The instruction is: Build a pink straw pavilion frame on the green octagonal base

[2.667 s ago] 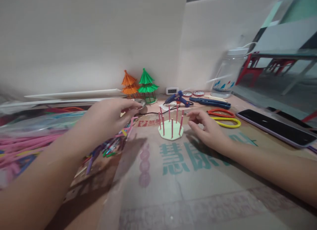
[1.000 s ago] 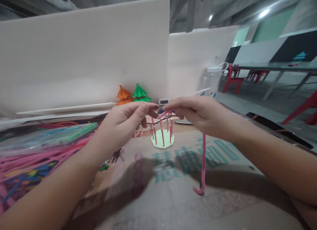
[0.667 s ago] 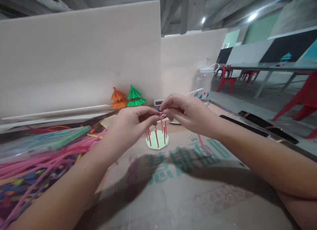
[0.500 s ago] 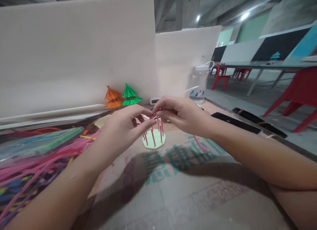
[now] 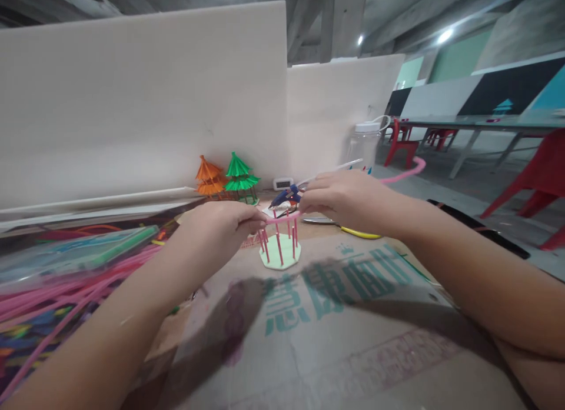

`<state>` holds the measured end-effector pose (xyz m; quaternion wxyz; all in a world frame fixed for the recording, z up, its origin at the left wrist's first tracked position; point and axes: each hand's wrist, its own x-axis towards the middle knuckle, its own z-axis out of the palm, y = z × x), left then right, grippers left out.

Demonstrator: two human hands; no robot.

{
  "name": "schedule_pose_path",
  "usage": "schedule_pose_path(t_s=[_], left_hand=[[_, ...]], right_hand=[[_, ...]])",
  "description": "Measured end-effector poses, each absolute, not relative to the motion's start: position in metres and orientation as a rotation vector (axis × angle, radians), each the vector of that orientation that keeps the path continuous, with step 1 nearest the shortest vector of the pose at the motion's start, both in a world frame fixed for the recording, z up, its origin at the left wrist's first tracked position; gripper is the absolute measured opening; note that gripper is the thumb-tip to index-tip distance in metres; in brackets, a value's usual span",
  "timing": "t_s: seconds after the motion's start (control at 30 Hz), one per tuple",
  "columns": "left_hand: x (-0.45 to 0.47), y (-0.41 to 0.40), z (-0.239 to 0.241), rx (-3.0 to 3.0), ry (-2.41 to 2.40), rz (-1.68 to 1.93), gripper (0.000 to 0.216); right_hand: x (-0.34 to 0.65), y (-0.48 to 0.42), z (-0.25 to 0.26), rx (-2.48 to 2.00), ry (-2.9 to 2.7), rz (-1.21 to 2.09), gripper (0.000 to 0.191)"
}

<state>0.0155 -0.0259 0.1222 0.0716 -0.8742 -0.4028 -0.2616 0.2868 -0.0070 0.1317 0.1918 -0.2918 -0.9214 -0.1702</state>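
A pink pipe cleaner [image 5: 282, 219] runs between my two hands, across the tops of several upright red sticks [image 5: 279, 249]. Those sticks stand on a pale green octagonal base [image 5: 281, 263] lying on the cardboard. My left hand [image 5: 225, 225] pinches the pipe cleaner at its left end, just over the sticks. At the right side of the sticks, my right hand [image 5: 339, 199] grips it with fingers closed, and its curled tail sticks out behind that hand. Whether the pipe cleaner touches the stick tops is hard to tell.
Behind the hands are a blue glue gun [image 5: 286, 197], yellow-handled scissors [image 5: 359, 232], a small digital clock [image 5: 283, 183] and a clear bottle [image 5: 365, 144]. Orange [image 5: 208, 177] and green [image 5: 241, 177] pagoda models stand by the white board [image 5: 132, 104]. Pipe cleaners [image 5: 88, 292] heap at left.
My hands have moved apart from fingertip to fingertip, with the pink pipe cleaner now stretched between them. Its tail swung from hanging below my right wrist to up behind it. The view shifted slightly.
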Motion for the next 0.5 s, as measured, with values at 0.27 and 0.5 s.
schedule_pose_path(t_s=[0.27, 0.5], left_hand=[[0.026, -0.021, 0.11, -2.682, -1.185, -0.797, 0.028], [0.03, -0.018, 0.106, -2.754, -1.154, -0.871, 0.024]], right_hand=[[0.269, -0.009, 0.123, -0.826, -2.495, -0.072, 0.021], [0.269, -0.002, 0.115, -0.809, -2.54, -0.033, 0.018]])
